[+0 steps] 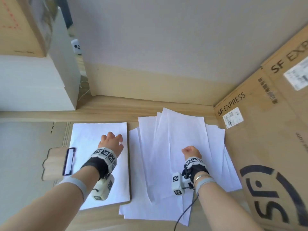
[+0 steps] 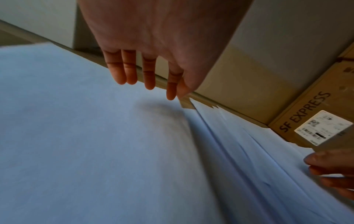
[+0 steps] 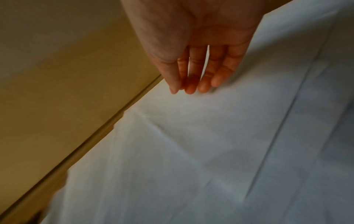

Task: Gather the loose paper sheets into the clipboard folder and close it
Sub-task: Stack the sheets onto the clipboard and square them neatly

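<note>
A wooden clipboard with a black clip lies at the left, and a white sheet lies squared on it. Left of it a flat grey-brown panel looks like the opened folder cover. My left hand hovers just over that sheet with its fingers straight, holding nothing. A fanned pile of loose white sheets lies to the right. My right hand is over the middle of the pile, its fingertips bunched and touching the top sheet.
Brown SF EXPRESS cartons stand hard against the pile's right side. White boxes are stacked at the back left. The wall runs close behind the wooden desk edge. A black cable trails from my right wrist.
</note>
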A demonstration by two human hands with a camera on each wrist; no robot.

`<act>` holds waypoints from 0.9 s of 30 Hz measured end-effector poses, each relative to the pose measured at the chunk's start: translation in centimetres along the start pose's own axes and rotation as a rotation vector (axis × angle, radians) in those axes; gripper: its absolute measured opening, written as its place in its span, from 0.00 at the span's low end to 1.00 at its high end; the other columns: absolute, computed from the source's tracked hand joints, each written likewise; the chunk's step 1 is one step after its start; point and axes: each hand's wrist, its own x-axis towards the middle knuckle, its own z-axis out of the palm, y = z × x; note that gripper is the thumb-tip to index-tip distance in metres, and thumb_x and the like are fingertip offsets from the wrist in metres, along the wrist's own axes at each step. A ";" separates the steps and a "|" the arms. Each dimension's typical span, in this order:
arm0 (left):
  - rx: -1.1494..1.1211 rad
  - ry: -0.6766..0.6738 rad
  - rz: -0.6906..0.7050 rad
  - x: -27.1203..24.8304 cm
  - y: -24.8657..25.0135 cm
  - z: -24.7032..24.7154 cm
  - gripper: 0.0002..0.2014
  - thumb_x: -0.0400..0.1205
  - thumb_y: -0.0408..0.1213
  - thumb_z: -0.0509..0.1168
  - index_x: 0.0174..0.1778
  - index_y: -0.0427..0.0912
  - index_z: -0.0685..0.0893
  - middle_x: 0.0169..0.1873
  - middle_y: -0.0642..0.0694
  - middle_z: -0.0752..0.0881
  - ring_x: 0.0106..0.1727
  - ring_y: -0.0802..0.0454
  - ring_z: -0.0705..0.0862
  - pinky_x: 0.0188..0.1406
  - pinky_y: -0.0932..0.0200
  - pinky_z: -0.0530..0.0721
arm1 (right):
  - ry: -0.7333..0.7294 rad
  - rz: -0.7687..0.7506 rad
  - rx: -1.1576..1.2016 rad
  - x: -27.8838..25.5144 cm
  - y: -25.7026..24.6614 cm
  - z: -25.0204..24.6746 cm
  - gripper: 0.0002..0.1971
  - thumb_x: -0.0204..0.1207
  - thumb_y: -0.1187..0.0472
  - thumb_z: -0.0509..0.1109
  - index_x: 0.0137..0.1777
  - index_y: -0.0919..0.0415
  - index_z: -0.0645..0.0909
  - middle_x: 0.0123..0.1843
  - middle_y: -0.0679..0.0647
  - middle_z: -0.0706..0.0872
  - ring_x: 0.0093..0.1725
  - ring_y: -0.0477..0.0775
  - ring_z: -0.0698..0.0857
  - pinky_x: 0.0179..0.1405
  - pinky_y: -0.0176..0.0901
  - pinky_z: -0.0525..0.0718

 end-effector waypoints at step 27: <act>-1.004 -0.254 -0.232 2.7 10.5 3.3 0.29 0.78 0.42 0.69 0.74 0.40 0.70 0.58 0.39 0.85 0.57 0.41 0.84 0.65 0.47 0.81 | -0.071 -0.144 0.517 4.0 2.7 -3.0 0.12 0.79 0.68 0.65 0.60 0.70 0.82 0.49 0.54 0.83 0.48 0.51 0.79 0.42 0.34 0.77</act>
